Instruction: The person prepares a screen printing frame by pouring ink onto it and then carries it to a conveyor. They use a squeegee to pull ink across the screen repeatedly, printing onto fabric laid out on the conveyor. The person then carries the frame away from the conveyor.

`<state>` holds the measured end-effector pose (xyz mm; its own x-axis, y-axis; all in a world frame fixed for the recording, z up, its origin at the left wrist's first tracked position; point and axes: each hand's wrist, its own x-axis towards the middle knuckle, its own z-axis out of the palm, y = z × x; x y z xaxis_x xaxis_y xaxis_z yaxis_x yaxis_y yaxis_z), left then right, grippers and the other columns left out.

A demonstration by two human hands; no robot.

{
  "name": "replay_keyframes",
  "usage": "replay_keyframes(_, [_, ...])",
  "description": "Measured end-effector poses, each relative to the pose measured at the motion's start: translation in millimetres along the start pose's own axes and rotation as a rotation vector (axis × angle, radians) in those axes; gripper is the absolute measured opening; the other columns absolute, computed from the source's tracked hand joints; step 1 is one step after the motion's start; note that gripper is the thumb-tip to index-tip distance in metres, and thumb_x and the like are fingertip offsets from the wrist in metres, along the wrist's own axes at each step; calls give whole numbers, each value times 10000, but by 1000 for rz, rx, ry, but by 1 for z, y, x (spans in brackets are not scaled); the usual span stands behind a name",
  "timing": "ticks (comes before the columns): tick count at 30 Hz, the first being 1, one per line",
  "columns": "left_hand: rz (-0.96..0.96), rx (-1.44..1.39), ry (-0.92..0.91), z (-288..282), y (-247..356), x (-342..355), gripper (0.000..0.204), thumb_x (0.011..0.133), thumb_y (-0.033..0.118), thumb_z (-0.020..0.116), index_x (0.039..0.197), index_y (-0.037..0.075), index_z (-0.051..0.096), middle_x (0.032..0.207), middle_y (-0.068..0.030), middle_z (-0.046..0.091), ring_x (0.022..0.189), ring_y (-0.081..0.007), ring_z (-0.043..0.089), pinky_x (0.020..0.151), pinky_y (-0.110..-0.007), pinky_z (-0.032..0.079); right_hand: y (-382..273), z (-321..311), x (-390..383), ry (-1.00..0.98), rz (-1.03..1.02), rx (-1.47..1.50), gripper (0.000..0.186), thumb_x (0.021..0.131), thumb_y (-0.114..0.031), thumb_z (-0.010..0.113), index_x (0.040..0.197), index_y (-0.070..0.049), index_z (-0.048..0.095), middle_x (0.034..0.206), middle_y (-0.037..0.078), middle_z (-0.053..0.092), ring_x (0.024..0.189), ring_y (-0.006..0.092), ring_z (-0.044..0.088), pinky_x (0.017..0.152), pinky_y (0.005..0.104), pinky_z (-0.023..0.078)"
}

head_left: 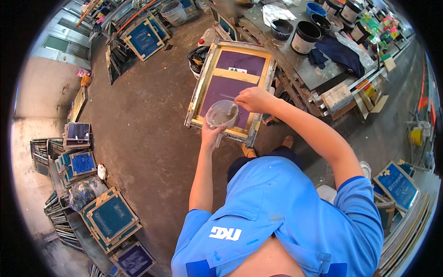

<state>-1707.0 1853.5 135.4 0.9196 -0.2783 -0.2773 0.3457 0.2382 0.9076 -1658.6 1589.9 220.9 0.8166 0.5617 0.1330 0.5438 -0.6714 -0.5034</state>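
My left hand [211,135] is closed around a see-through plastic cup [217,111], which has a handle-like strip hanging below it. The cup is tilted toward me, with a little greyish stuff inside. Over its right rim, my right hand [253,99] pinches a small, greyish, spoon-like tool [233,111] whose lower end dips into the cup; its exact kind is hard to make out. Beneath both hands stands a framed printing screen [217,90] with purple mesh, yellowish tape along its edges and a tape strip across it. A small white patch with green and red marks shows near its top.
A workbench [302,69] at the far right carries black ink tubs [305,37] and a dark cloth [341,55]. Beside the screen stands a bin with a black bag [197,57]. More framed screens lean at the left [112,218], far left [144,39] and right [397,184].
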Motion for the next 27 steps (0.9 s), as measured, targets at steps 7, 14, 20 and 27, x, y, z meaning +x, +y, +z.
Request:
replay_keyframes(7, [-36,-28,-111,73,-9,9,1036,705,-75,838,1566,119,294,1502,-116,446,1339,-261,510,1064,-397,504,2,-27,-27,61,288,49,354,972,-322,549,888,-21,715,817,207,699,830,396,685,772,491,542])
replay_keyframes(14, [59,97,-229,163,-21,39,973,726,-18,847,1542,87,328,1458,-147,495,1284,-260,551,1056,-387,496,41,-97,-102,510,506,-238,517,1046,-432,490,1430,-89,537,833,163,658,772,340,671,690,439,513])
replay_keyframes(20, [-11,200,-178,268,-29,75,944,721,44,894,1485,2,342,1397,-178,539,1226,-273,597,996,-375,523,69,-116,-272,1330,744,295,211,981,-122,629,1184,-66,623,814,-16,553,717,83,493,631,275,425])
replay_keyframes(27, [236,504,-243,333,-65,160,1067,722,72,890,1552,-6,224,1427,-182,505,1043,-224,680,810,-299,568,86,-25,-386,1290,1297,1383,349,953,-320,712,1193,-85,617,1013,22,629,890,108,592,783,283,516])
